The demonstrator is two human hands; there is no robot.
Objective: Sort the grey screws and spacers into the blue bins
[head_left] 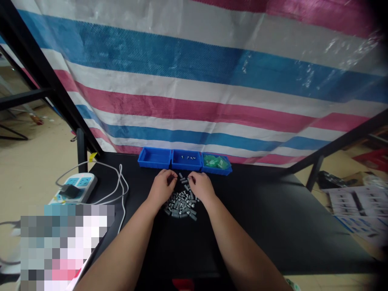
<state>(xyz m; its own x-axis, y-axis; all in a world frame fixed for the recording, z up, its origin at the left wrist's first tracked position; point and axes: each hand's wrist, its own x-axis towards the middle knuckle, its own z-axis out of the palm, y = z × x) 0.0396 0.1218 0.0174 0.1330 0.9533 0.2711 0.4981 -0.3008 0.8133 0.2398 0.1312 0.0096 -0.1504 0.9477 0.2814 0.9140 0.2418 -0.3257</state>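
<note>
A pile of several small grey metal parts lies on the black table. My left hand rests at the pile's left side, fingers curled in a pinch at its far edge. My right hand sits at the pile's right side, fingers also curled in a pinch. What either pinch holds is too small to make out. Behind the hands stand three blue bins: the left bin looks bare, the middle bin holds a few small parts, the right bin holds green pieces.
A white and blue power strip with a black plug and white cables lies at the table's left. A striped tarp hangs behind. Black frame bars slant on both sides. Printed sheets lie at the right.
</note>
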